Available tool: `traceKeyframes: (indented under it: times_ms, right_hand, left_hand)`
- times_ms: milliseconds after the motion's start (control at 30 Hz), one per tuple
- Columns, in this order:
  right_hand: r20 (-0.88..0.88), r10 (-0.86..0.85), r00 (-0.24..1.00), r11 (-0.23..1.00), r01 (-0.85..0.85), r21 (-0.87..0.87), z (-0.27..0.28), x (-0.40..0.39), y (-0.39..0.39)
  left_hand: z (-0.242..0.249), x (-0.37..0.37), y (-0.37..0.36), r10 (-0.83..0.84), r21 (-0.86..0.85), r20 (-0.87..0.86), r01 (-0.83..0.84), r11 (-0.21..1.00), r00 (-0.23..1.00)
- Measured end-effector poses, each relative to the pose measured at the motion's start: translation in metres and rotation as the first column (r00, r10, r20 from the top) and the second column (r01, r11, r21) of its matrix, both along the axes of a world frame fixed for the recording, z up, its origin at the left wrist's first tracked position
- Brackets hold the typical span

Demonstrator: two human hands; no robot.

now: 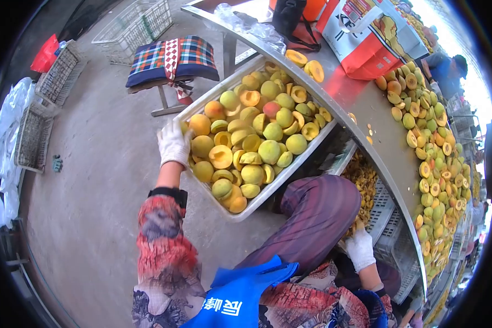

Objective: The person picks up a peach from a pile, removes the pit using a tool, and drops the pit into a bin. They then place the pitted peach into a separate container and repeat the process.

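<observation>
My left hand [174, 143], in a white glove, grips the left rim of a pale rectangular tray [298, 164], its fingers curled over the edge. The tray is full of yellow-green peaches [252, 174], many of them halved and hollowed. Low on the right, my white-gloved right hand [361, 250] is beside my knee, at the near end of a crate with brown-yellow peach pits [362, 177]. Its fingertips are partly hidden among the pits, so I cannot make out whether they hold anything.
A metal-edged table [385, 123] curves along the right, bearing a long heap of peach halves [437, 164] and a red-and-white bag [361, 35]. A cushioned stool [172, 60] stands behind the tray. Plastic crates [34, 134] line the left. Another person [448, 71] is across the table.
</observation>
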State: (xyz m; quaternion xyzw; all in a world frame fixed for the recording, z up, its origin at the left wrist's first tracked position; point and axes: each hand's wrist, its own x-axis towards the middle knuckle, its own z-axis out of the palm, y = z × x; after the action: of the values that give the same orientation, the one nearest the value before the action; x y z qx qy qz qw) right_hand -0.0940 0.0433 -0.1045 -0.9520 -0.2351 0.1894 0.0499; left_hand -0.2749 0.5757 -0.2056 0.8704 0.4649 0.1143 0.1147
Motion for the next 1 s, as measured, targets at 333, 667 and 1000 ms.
traceKeyframes:
  times_ms: [333, 667, 1000]
  right_hand:
    - [-0.038, -0.01, 0.999, 0.996, 0.013, 0.093, 0.013, -0.009, -0.007]
    - [0.148, 0.037, 0.988, 0.981, -0.064, 0.183, 0.037, -0.019, -0.033]
    - [0.278, -0.216, 0.936, 0.937, 0.118, 0.33, 0.087, -0.03, -0.095]
  left_hand:
    - [-0.015, -0.001, -0.011, -0.015, 0.209, -0.294, 0.08, 0.975, 0.956]
    - [-0.018, -0.025, 0.002, 0.316, -0.167, 0.348, -0.273, 0.947, 0.883]
    - [-0.137, -0.043, -0.04, 0.842, -0.897, 0.428, 0.041, 0.44, 0.327]
